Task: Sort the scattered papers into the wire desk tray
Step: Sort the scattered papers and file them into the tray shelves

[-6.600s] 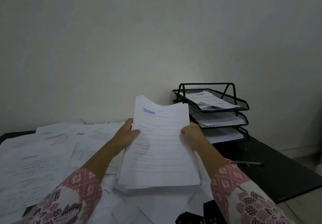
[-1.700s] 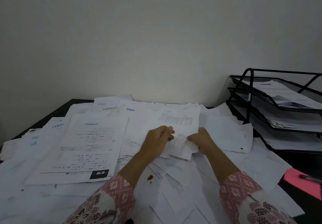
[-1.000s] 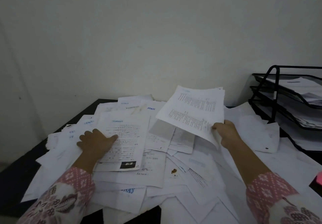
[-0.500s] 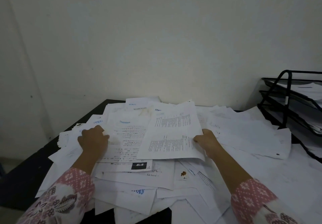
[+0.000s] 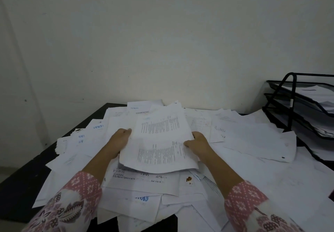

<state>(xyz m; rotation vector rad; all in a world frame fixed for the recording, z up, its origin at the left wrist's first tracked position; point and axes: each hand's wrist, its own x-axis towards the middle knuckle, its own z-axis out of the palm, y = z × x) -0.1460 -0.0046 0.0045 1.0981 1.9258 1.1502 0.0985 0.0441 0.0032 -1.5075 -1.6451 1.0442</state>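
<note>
I hold a small stack of printed sheets [image 5: 159,141] lifted slightly above the heap of scattered papers [image 5: 253,141] that covers the desk. My left hand [image 5: 120,140] grips the stack's left edge, and my right hand [image 5: 197,141] grips its right edge with the thumb on top. The black three-tier wire desk tray [image 5: 291,105] stands at the far right against the wall, with papers lying in its tiers; its right part is cut off by the frame edge.
The dark desk [image 5: 21,186] shows bare along its left edge and front corner. A pale wall rises right behind the desk. Loose sheets hang over the near edge. A stained sheet [image 5: 188,179] lies just below the held stack.
My left hand left the sheet it pressed on the heap and came to the printed sheets in my right hand. Both hands now hold them together, nearer the middle.
</note>
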